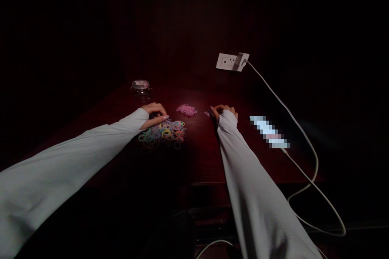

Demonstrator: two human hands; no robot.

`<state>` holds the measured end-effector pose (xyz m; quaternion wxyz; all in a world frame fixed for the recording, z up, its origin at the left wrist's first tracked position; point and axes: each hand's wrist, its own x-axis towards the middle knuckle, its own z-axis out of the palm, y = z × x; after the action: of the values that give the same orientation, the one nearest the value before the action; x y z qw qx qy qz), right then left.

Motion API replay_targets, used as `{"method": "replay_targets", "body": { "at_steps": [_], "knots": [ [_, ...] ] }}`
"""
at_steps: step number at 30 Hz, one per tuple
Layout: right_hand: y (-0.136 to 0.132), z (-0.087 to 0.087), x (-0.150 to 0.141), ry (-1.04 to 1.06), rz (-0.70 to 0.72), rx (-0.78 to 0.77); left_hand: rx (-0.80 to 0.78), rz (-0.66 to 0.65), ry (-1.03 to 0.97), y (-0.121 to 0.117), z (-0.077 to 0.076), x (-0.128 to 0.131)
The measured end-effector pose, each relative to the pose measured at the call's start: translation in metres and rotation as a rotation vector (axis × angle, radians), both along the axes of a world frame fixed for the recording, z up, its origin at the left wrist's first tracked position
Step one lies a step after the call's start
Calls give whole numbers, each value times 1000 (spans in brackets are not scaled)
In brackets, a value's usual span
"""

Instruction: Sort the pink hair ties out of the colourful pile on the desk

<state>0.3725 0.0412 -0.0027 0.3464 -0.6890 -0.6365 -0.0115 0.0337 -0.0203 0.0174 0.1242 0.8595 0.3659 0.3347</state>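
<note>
A loose pile of multicoloured small elastic hair ties (pixel 165 132) lies on the dark red table. At its upper left edge is my left hand (pixel 155 113), its fingers curled and the thumb and fingertips close together at the ties; whatever they pinch is too small to make out. My right hand (pixel 224 112) rests on the table to the right, fingers bent inward beside a small cluster of purple-pink ties (pixel 208 113). Its fingertips are partly hidden, so what they grip is unclear. Between my hands sits a separate heap of pink elastic ties (pixel 187 110).
A clear lidded jar (pixel 141 85) stands at the back left of the table (pixel 203 162). To the right lies a blurred-out phone (pixel 269 131) on a white charging cable (pixel 285 107), which runs from a wall socket (pixel 229 62) and loops past the table's front edge.
</note>
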Motion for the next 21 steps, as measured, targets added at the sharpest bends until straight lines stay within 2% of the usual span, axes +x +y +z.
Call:
{"method": "replay_targets", "body": {
  "at_steps": [4,8,11,15,19,21],
  "knots": [
    [-2,4,-3,123,-96,-36,3,-21,-33,0,1,1],
    [-10,9,-9,118,-29,-71,-8,-15,-68,1,1,1],
    [-14,12,-18,114,125,9,-54,15,-105,2,2,2],
    [-19,11,-51,174,443,118,-148,49,-180,2,2,2],
    [-31,1,-99,228,704,96,-142,73,-184,5,2,1],
    [-37,-4,-118,215,760,54,-124,81,-177,6,2,0]
  ]
}}
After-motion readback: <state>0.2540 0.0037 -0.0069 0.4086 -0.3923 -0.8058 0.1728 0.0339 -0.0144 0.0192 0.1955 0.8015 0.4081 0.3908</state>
